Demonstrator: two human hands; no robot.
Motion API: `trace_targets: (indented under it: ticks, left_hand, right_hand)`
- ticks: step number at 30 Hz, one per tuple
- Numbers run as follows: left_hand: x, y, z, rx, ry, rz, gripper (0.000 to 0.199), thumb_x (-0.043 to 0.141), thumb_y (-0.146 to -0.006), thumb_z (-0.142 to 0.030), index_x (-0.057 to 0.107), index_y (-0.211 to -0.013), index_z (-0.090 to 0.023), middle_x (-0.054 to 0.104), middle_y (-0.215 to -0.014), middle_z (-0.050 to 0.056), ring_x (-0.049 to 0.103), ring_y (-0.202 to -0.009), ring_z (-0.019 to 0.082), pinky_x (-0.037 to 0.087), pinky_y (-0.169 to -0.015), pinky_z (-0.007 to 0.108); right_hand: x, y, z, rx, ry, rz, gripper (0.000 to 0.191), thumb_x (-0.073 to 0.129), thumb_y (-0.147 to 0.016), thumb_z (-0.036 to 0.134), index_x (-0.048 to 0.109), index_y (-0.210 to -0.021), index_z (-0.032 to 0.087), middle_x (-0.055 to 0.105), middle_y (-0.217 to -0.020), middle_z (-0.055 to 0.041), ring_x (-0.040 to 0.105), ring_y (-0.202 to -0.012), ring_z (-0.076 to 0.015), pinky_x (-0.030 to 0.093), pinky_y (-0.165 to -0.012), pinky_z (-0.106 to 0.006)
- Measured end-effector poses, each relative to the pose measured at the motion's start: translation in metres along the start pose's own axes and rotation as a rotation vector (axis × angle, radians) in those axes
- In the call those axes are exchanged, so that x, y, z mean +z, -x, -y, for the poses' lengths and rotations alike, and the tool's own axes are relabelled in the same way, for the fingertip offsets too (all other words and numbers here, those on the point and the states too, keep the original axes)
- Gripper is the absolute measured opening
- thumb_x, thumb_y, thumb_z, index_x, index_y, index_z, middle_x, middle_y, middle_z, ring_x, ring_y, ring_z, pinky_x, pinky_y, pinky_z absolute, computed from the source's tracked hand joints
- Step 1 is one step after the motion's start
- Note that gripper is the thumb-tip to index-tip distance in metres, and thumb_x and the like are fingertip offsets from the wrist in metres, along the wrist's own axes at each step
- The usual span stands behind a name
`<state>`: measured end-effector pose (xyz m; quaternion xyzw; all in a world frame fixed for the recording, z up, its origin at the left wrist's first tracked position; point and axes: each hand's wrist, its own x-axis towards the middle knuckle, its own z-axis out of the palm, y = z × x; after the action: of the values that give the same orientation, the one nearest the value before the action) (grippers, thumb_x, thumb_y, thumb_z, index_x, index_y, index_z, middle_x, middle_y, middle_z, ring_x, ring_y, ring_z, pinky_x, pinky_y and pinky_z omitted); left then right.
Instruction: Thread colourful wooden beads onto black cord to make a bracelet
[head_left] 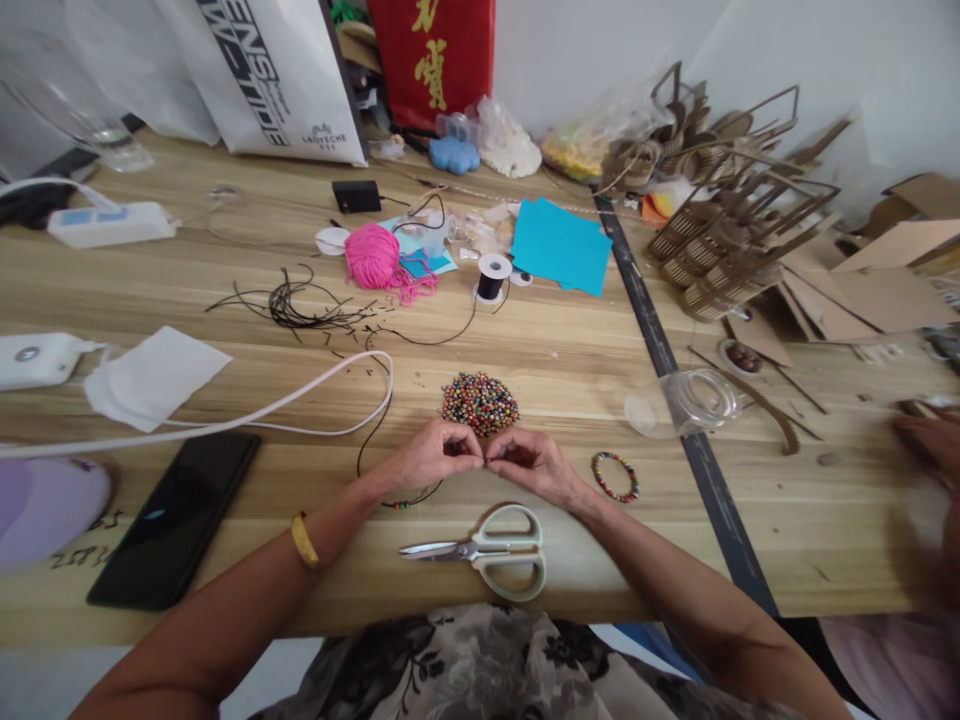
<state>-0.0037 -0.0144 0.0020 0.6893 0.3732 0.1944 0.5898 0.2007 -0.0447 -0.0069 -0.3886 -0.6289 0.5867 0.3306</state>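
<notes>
My left hand (435, 458) and my right hand (534, 465) meet fingertip to fingertip, each in a pinch. A thin black cord (361, 462) runs to my left hand, and a few coloured beads (401, 505) sit on it below the wrist. My right fingertips close on something small and dark, probably a bead; its detail is too small to tell. Just beyond my fingers lies a pile of multicoloured beads (480, 402). A finished-looking bead bracelet (615, 477) rests to the right of my right wrist. Scissors (480, 551) with pale handles lie below my hands.
A spool of black cord (493, 278), pink yarn (373, 256), cut black cords (289, 308) and blue sheets (561, 246) lie further back. A black phone (176, 520) and white cable (300, 385) are left; a clear jar (686, 402) is right. Another person's hand (930, 440) shows far right.
</notes>
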Motion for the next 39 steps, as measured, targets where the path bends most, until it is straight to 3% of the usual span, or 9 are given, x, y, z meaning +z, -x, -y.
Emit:
trace_targets:
  ticks: [39]
  left_hand:
    - [0.0015, -0.0003, 0.0008, -0.031, 0.098, 0.028, 0.015, 0.068, -0.071, -0.025, 0.066, -0.074, -0.011, 0.06, -0.064, 0.0, 0.051, -0.06, 0.01, 0.039, -0.059, 0.021]
  right_hand:
    - [-0.0015, -0.0004, -0.0042, -0.001, -0.034, 0.002, 0.024, 0.07, -0.079, 0.037, 0.063, -0.079, 0.014, 0.06, -0.072, -0.0017, 0.053, -0.063, -0.0105, 0.042, -0.058, -0.022]
